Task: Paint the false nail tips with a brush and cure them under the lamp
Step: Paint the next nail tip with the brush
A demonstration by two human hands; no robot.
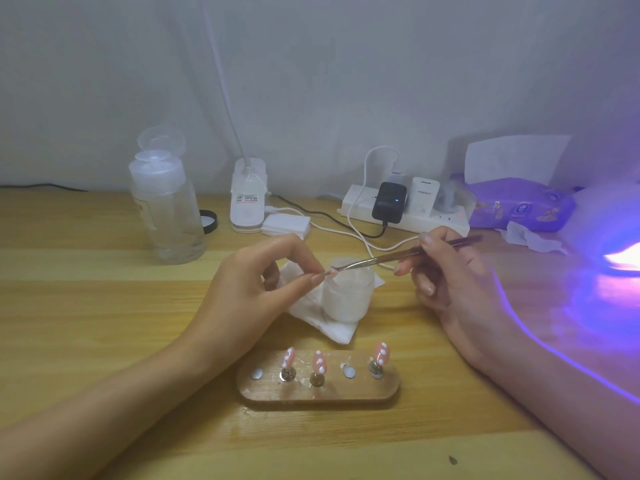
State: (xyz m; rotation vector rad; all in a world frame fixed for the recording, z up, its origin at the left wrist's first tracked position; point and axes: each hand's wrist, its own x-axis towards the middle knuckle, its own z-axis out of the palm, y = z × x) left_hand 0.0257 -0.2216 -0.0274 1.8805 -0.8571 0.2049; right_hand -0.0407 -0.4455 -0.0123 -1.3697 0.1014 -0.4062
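Note:
My left hand (pixel 258 282) pinches a small pink nail tip (pixel 333 271) between thumb and forefinger, above a frosted white jar (pixel 348 299). My right hand (pixel 446 271) grips a thin metal tool (pixel 408 253) like a pen, its point touching the pinched tip. Near the table's front edge lies a wooden holder (pixel 318 393) with three pink nail tips dotted white, namely one nail tip (pixel 288 358), a second nail tip (pixel 319 362) and a third nail tip (pixel 381 353), standing on metal pegs. Two of its pegs are bare. The curing lamp (pixel 616 237) glows violet at the right edge.
A white tissue (pixel 332 327) lies under the jar. At the back stand a clear pump bottle (pixel 166 209), a white desk-lamp base (pixel 247 199), cotton pads (pixel 285 225), a power strip (pixel 405 209) with chargers and cables, and a purple tissue pack (pixel 519 206).

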